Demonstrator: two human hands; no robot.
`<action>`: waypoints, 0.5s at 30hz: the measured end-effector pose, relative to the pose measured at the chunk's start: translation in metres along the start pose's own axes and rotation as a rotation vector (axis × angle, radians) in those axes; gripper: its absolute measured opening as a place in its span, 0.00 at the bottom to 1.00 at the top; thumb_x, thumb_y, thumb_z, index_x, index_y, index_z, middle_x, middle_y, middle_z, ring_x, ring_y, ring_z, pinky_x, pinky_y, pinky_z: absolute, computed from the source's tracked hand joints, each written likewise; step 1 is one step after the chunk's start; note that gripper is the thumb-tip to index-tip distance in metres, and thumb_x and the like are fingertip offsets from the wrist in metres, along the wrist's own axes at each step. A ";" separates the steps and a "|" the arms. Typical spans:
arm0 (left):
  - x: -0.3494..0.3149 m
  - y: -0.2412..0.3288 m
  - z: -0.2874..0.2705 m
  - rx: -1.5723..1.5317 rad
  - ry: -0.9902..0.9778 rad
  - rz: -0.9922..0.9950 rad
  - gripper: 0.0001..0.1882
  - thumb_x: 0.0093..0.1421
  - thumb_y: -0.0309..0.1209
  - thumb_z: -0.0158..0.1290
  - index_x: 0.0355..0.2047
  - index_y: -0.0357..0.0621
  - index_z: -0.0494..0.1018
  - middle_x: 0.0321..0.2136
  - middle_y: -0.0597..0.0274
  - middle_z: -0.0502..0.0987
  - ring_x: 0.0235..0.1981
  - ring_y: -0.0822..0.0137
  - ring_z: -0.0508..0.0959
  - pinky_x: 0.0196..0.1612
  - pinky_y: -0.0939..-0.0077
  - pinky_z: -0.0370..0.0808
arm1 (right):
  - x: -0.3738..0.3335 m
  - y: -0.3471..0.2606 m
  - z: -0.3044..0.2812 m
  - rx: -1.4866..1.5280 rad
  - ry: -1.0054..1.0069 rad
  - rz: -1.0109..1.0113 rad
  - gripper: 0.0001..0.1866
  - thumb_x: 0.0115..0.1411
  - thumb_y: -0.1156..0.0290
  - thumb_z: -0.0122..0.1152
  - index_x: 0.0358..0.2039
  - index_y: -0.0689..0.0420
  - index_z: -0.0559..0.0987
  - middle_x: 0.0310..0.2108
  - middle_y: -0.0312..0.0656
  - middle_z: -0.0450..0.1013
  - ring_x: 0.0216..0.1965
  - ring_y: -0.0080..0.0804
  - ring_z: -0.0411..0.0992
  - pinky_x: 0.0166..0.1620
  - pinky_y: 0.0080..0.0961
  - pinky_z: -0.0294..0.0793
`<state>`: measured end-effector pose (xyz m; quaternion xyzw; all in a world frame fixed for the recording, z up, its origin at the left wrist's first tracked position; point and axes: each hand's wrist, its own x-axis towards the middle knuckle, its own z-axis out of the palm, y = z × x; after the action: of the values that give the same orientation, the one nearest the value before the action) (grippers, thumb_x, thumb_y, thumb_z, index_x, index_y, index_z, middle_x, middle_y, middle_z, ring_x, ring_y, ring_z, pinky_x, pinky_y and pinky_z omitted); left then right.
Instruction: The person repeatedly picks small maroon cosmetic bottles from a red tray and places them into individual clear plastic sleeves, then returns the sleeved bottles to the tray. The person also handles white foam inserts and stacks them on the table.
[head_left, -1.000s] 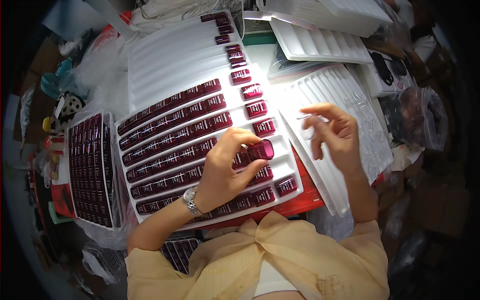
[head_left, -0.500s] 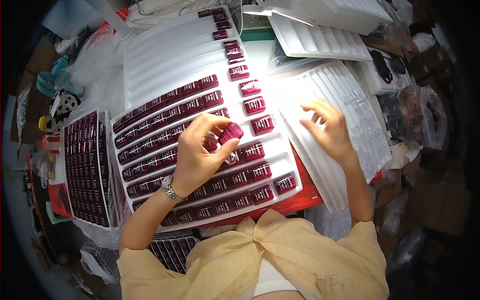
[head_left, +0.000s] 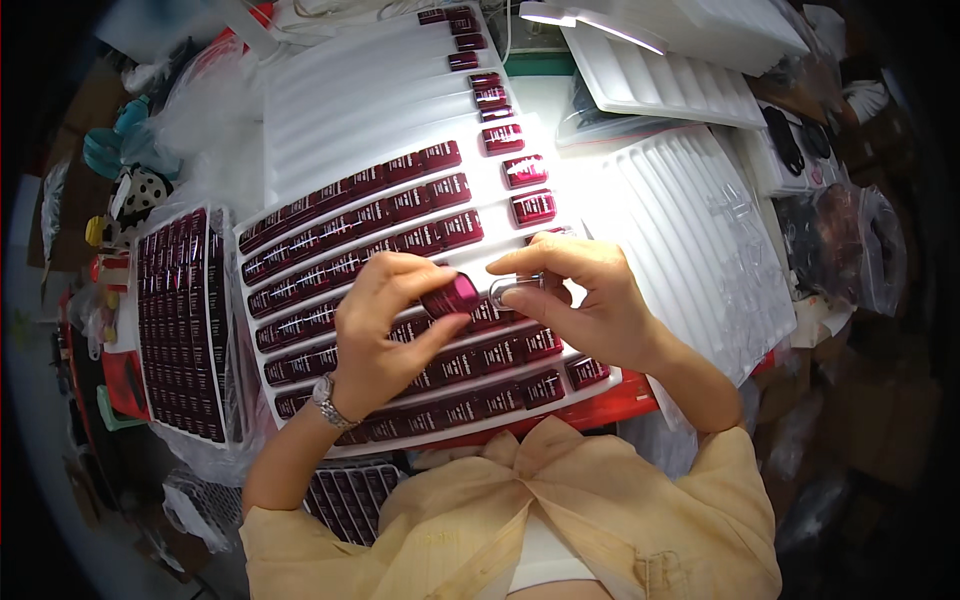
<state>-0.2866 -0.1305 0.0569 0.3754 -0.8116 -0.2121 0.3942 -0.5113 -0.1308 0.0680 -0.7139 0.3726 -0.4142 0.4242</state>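
My left hand [head_left: 380, 320] is closed, pinching a small glossy dark red bottle [head_left: 453, 295] between thumb and fingers, one end tilted toward my right hand. Thumb and forefinger of my right hand [head_left: 600, 295] grip a small clear, shiny cap-like piece [head_left: 512, 290], a short gap from the bottle. Both hands are above a white ribbed tray [head_left: 340, 110], where rows of similar red bottles with white print [head_left: 440, 235] lie. A single column of such bottles [head_left: 525, 170] runs along the tray's right side, partly covered by my right hand.
A second full tray of red bottles [head_left: 180, 320] stands at the left. To the right, stacked white ribbed trays [head_left: 660, 200] carry loose clear pieces [head_left: 735, 235]. A bright lamp [head_left: 590, 27] hangs at the back, near more white trays [head_left: 665, 80]. Plastic bags [head_left: 860, 250] lie farther right.
My right hand has come left from over the stacked trays to beside the left hand, now with a clear piece in its fingers. The left hand has lowered slightly, still holding the bottle.
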 end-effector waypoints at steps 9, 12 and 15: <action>0.014 0.014 0.030 -0.469 -0.177 -0.298 0.19 0.46 0.25 0.66 0.39 0.38 0.76 0.35 0.59 0.76 0.34 0.68 0.77 0.33 0.76 0.76 | -0.004 0.010 -0.019 -0.428 -0.034 -0.087 0.41 0.56 0.50 0.62 0.62 0.57 0.57 0.22 0.37 0.73 0.18 0.35 0.72 0.24 0.27 0.71; 0.023 0.003 0.024 -0.160 -0.167 -0.202 0.17 0.45 0.26 0.66 0.37 0.38 0.77 0.32 0.60 0.76 0.36 0.66 0.77 0.38 0.74 0.75 | -0.005 0.049 -0.091 -0.516 0.236 0.167 0.33 0.64 0.47 0.51 0.58 0.61 0.66 0.33 0.46 0.75 0.33 0.33 0.75 0.39 0.25 0.72; 0.029 -0.010 0.032 0.183 -0.175 -0.023 0.15 0.43 0.25 0.64 0.34 0.38 0.77 0.31 0.57 0.76 0.34 0.57 0.75 0.40 0.67 0.73 | -0.051 0.110 -0.169 -1.465 0.262 0.335 0.20 0.57 0.69 0.60 0.51 0.57 0.72 0.46 0.49 0.73 0.51 0.46 0.67 0.50 0.39 0.67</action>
<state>-0.3196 -0.1578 0.0448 0.3990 -0.8545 -0.1734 0.2837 -0.7042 -0.1756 0.0038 -0.6919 0.7029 -0.0725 -0.1481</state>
